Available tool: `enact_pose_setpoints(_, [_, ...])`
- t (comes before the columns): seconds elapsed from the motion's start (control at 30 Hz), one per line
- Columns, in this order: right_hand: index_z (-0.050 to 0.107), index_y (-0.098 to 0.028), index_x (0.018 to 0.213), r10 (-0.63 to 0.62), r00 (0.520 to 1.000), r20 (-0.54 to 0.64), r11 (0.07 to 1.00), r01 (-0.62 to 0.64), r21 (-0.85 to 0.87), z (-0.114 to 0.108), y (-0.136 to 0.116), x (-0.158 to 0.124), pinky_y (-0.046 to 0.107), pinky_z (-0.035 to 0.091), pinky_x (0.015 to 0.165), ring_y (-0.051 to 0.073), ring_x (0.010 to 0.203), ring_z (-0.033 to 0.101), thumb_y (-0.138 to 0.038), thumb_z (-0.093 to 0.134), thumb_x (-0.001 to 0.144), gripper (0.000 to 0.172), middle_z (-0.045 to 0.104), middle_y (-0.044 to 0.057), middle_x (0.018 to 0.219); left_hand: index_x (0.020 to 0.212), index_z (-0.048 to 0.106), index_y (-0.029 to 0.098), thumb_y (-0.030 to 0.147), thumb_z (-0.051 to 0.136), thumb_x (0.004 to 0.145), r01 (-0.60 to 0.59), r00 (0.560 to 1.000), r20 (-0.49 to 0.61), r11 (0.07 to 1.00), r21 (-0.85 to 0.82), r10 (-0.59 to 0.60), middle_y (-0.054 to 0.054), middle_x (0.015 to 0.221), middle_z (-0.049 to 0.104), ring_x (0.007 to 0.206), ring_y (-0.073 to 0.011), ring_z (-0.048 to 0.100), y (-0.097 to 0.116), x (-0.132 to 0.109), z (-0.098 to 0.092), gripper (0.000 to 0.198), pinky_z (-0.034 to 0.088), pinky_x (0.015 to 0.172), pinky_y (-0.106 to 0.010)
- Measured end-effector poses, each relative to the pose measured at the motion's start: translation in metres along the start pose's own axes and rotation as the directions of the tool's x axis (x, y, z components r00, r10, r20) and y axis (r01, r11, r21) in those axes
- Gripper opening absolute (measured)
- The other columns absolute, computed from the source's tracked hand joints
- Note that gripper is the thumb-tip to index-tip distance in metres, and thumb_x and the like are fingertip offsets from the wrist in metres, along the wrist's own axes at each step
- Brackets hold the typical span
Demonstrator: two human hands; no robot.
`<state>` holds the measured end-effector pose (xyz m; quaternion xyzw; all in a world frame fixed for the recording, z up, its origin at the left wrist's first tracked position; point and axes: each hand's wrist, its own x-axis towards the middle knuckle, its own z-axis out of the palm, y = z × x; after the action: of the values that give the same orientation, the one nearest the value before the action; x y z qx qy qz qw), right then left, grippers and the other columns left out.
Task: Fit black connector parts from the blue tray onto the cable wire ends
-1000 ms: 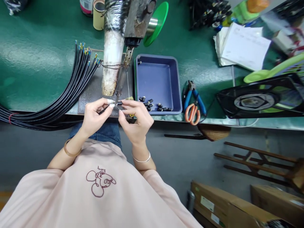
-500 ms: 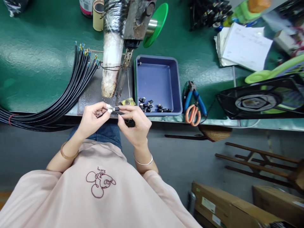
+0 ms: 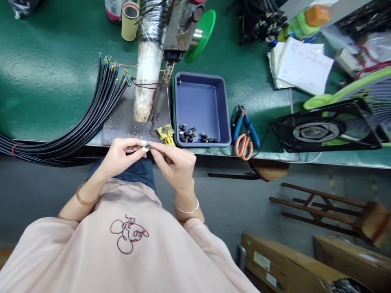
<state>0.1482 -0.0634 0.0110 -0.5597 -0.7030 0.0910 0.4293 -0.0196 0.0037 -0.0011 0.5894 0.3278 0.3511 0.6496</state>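
Observation:
My left hand [image 3: 122, 156] and my right hand [image 3: 174, 162] meet at the table's front edge, fingertips nearly touching. Both are closed in a pinch on a small piece with thin coloured wires [image 3: 148, 147]; fingers cover most of it. Just above them, a soldering iron [image 3: 160, 95] points down beside a tape-wrapped, scorched tube [image 3: 146, 77]. Under its tip lies a yellow sponge-like pad [image 3: 165, 131] on a dark plate [image 3: 117, 126]. To the left, a bundle of black cables [image 3: 88, 118] shows stripped, coloured wire ends. Small black connectors [image 3: 187, 134] lie in the blue tray [image 3: 227, 110].
Blue-handled cutters [image 3: 251, 130] and orange-handled scissors [image 3: 243, 147] lie right of the tray. Farther right are papers [image 3: 302, 67] and a black fan [image 3: 324, 130]. A green-rimmed solder spool [image 3: 206, 32] and a tan can [image 3: 130, 22] stand behind. Stools [image 3: 317, 207] and boxes [image 3: 275, 260] are on the floor.
The black connector visible between my fingertips before is hidden now, and coloured wires show there instead. My hands are slightly lower. The view has shifted a little, moving the items on the right leftward.

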Motion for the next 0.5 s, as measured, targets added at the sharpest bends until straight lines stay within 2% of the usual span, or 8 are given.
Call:
enact_pose_setpoints(0.1, [0.078, -0.023, 0.101, -0.116, 0.993, 0.023, 0.983, 0.119, -0.14, 0.003, 0.003, 0.002, 0.024, 0.047, 0.057, 0.011, 0.054, 0.059, -0.026, 0.056, 0.1, 0.022, 0.069, -0.001, 0.063, 0.078, 0.076, 0.014, 0.022, 0.073, 0.079, -0.048, 0.999, -0.015, 0.995, 0.089, 0.05, -0.006, 0.078, 0.077, 0.068, -0.0143, 0.071, -0.004, -0.003, 0.002, 0.009, 0.059, 0.066, -0.022])
enact_pose_setpoints(0.17, [0.079, -0.022, 0.1, -0.201, 0.979, 0.027, 0.953, 0.201, -0.226, 0.004, 0.006, 0.001, 0.025, 0.043, 0.054, 0.01, 0.05, 0.053, -0.027, 0.057, 0.1, 0.022, 0.065, -0.002, 0.059, 0.077, 0.076, 0.014, 0.023, 0.073, 0.08, -0.061, 0.998, -0.027, 0.991, 0.121, 0.064, -0.005, 0.075, 0.076, 0.064, -0.0127, 0.068, -0.004, -0.003, 0.002, 0.01, 0.057, 0.06, -0.02])
enact_pose_setpoints(0.3, [0.079, -0.025, 0.103, -0.276, 0.961, 0.026, 0.908, 0.27, -0.321, 0.003, 0.009, -0.004, 0.027, 0.036, 0.051, 0.01, 0.047, 0.045, -0.028, 0.059, 0.1, 0.021, 0.058, -0.004, 0.052, 0.081, 0.073, 0.013, 0.032, 0.074, 0.083, 0.008, 0.999, -0.042, 0.999, -0.032, -0.009, -0.003, 0.064, 0.071, 0.044, -0.0067, 0.052, 0.0, -0.003, 0.0, 0.02, 0.043, 0.041, -0.018])
enact_pose_setpoints(0.4, [0.077, -0.025, 0.11, -0.211, 0.975, -0.075, 0.95, 0.187, -0.249, 0.002, 0.005, -0.006, 0.027, 0.037, 0.051, 0.01, 0.046, 0.044, -0.023, 0.059, 0.098, 0.021, 0.059, -0.004, 0.055, 0.078, 0.071, 0.013, 0.035, 0.077, 0.082, 0.05, 0.999, -0.012, 0.995, -0.088, -0.051, -0.003, 0.063, 0.069, 0.042, -0.0052, 0.047, 0.004, -0.002, -0.003, 0.023, 0.039, 0.04, -0.017])
enact_pose_setpoints(0.5, [0.075, -0.025, 0.113, 0.009, 0.977, -0.213, 0.996, -0.028, -0.083, 0.001, 0.0, -0.005, 0.026, 0.037, 0.048, 0.009, 0.043, 0.039, -0.023, 0.061, 0.096, 0.022, 0.059, -0.006, 0.057, 0.072, 0.07, 0.013, 0.034, 0.078, 0.081, 0.046, 0.999, -0.007, 0.996, -0.083, -0.046, -0.002, 0.061, 0.068, 0.044, -0.0053, 0.048, 0.006, -0.003, -0.002, 0.024, 0.04, 0.042, -0.018])
